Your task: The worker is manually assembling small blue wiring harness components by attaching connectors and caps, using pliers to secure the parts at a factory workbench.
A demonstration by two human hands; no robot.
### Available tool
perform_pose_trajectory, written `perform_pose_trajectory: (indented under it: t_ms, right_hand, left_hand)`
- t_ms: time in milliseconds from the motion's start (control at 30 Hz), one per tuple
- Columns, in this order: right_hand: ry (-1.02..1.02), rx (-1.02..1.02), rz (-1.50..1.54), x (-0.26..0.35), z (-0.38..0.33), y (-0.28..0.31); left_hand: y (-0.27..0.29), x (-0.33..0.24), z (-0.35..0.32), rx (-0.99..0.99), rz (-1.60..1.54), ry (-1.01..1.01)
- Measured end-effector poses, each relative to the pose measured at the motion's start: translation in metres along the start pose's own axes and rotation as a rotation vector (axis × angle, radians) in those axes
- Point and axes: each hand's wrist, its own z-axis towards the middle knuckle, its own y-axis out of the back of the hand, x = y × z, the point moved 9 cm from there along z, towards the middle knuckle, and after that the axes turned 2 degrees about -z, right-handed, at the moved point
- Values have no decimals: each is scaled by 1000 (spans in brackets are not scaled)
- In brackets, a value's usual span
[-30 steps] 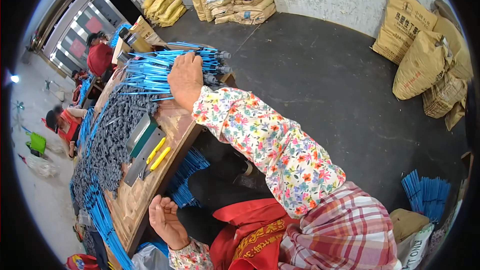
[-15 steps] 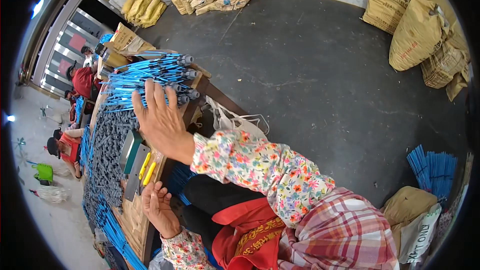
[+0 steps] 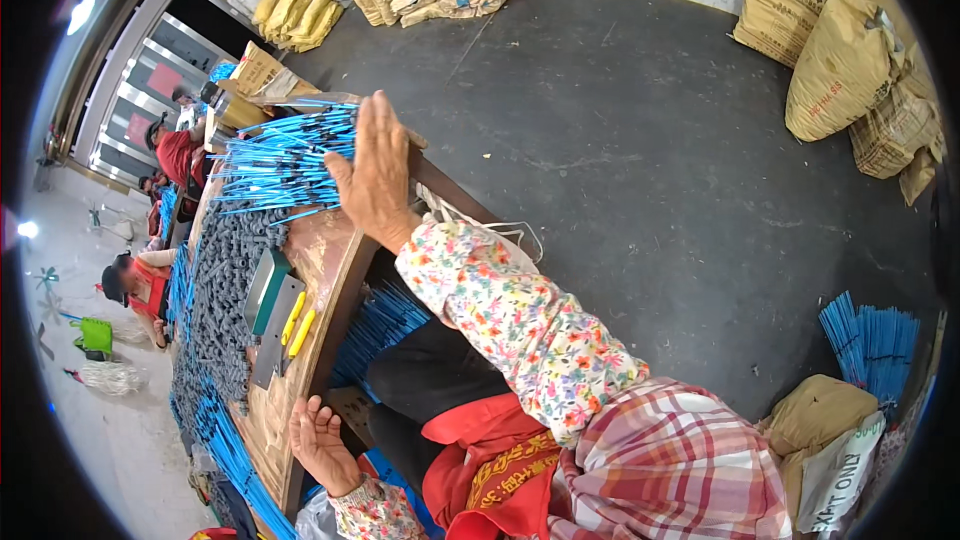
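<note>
My right hand [image 3: 378, 175] is upright with its fingers stretched, its palm side against the ends of a pile of thin blue rods [image 3: 285, 158] with dark fittings, at the far end of the workbench [image 3: 325, 285]. It covers the rod ends on that side. My left hand [image 3: 325, 448] rests by the bench's near edge, palm turned up and fingers loosely bent, with nothing seen in it. Between the hands lie two yellow-handled tools [image 3: 297, 325] on a flat grey metal plate [image 3: 272, 348], beside a dark green block [image 3: 266, 290].
A heap of small grey plastic fittings [image 3: 220, 285] covers the bench's left part. More blue rods [image 3: 235, 465] lie at its near end, others [image 3: 375, 330] under it. Co-workers [image 3: 140, 285] sit beyond. Sacks [image 3: 840, 70] stand at the far right, blue bundles [image 3: 870, 345] at the right.
My right hand has moved right, from above the rods to their ends, pushing the grey-tipped ends leftward into line. My left hand has shifted slightly down along the bench edge.
</note>
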Motion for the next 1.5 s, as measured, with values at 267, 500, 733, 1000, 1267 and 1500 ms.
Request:
perform_pose_trajectory:
  t_ms: [267, 500, 733, 1000, 1267, 1500]
  right_hand:
    - [-66, 5, -176, 15, 2, -21]
    - [-55, 14, -157, 32, 0, -23]
    - [32, 120, -38, 89, -49, -16]
    - [213, 745, 534, 223, -214, -45]
    - [333, 939, 428, 251, -263, -74]
    - [215, 1457, 352, 273, -290, -135]
  left_hand:
    - [-7, 17, -8, 54, 14, 47]
    - [-8, 16, -17, 73, 15, 41]
    - [8, 32, -15, 92, -17, 104]
    - [38, 43, -23, -63, -354, 122]
    - [143, 72, -41, -149, -321, 166]
    - [159, 95, -61, -279, -281, 167]
